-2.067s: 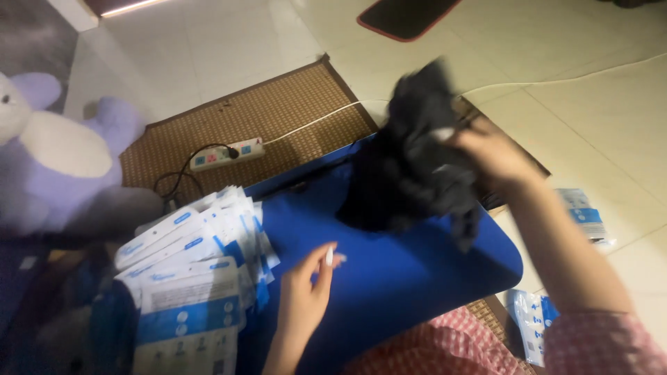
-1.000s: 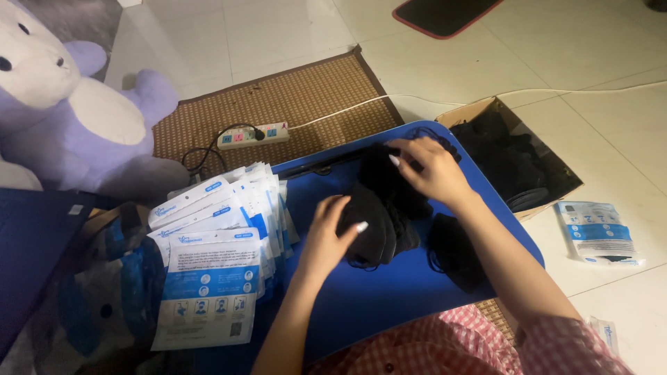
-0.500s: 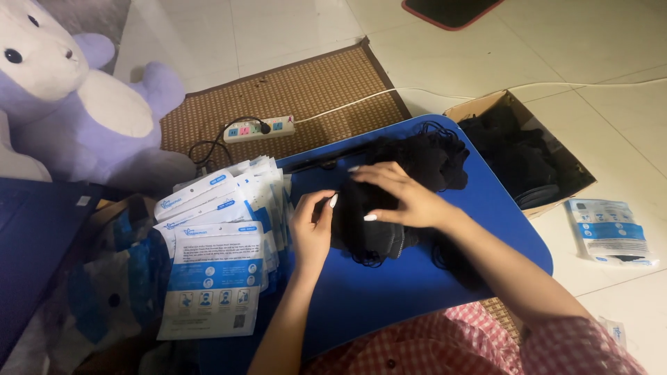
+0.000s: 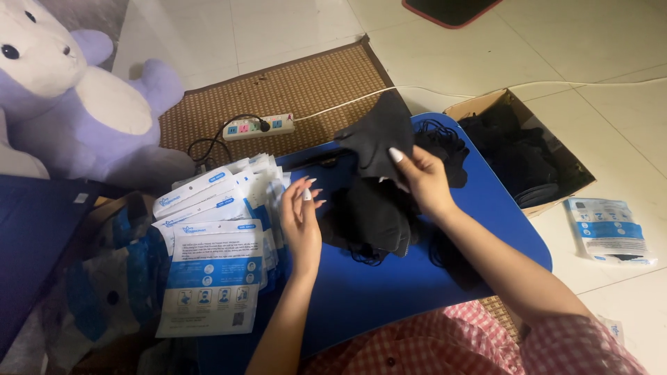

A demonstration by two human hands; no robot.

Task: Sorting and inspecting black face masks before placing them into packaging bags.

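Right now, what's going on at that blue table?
A person sits at a blue lap table. The right hand holds up one black face mask above a pile of black masks. The left hand is open beside the pile, next to a fan of white-and-blue packets. A cardboard box holds more masks.

A black face mask held raised above a pile of black masks.

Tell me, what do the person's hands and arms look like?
Both forearms are bare, with no sleeves, watch or bracelets showing. The left hand and right hand have long fingers with long, pale polished nails. No rings can be made out. Near the body there is red-and-white checked clothing.
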